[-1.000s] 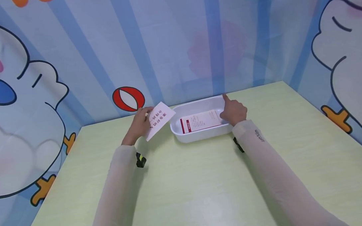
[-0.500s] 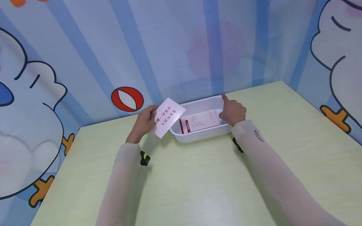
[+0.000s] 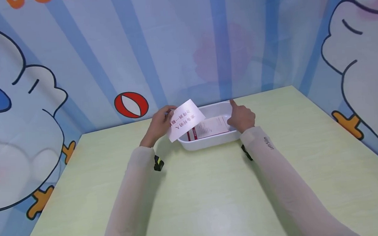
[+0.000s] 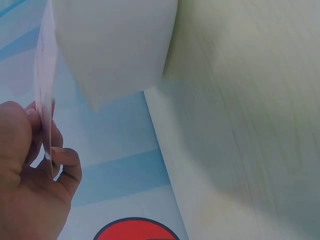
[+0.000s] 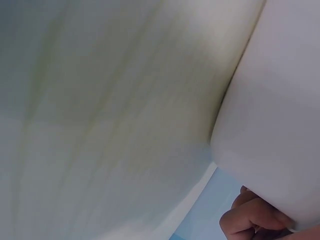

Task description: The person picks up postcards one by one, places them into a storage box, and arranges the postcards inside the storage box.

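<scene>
My left hand (image 3: 159, 124) pinches a white card (image 3: 186, 120) printed with red characters, tilted above the left end of a white plastic tray (image 3: 208, 142). In the left wrist view, the card (image 4: 45, 80) shows nearly edge-on between thumb and fingers. Inside the tray lies another card (image 3: 212, 127), white with a red band at its left; the held card covers part of it. At the tray's right end my right hand (image 3: 242, 116) grips the rim, its index finger stretched toward the back corner. The right wrist view has curled fingers (image 5: 255, 217) against the tray's wall.
The tray stands on a pale green-yellow table (image 3: 198, 194), near its back edge. Behind the table rises a blue striped backdrop (image 3: 180, 45) with cartoon figures. Dark wrist-camera mounts show under both sleeves.
My left hand has carried the card rightward, from beside the tray to over its left end. The right hand keeps its grip on the rim, and the tray stays in place.
</scene>
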